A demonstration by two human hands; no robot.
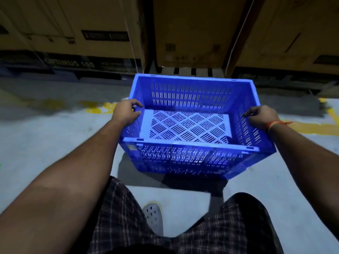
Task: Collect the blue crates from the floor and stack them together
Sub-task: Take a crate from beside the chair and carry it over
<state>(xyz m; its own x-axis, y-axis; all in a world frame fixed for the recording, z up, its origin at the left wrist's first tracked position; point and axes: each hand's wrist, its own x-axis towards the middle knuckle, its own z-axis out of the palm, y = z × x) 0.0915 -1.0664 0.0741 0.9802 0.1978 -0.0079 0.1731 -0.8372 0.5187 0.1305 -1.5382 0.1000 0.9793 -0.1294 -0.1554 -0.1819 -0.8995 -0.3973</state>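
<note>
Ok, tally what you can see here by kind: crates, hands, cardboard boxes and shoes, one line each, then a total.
Blue crates: 1, the blue crate
Hands: 2, the left hand and right hand, each gripping a side rim
Cardboard boxes: 3
Shoes: 1
Total: 7

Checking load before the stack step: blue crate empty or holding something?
Empty. The blue crate is upright, and its slotted floor shows bare across the whole inside.

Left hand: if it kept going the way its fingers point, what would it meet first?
The left hand grips the left rim of the blue crate, fingers pointing inward. Going on, it would cross the open inside; the far right wall comes next, probably.
</note>
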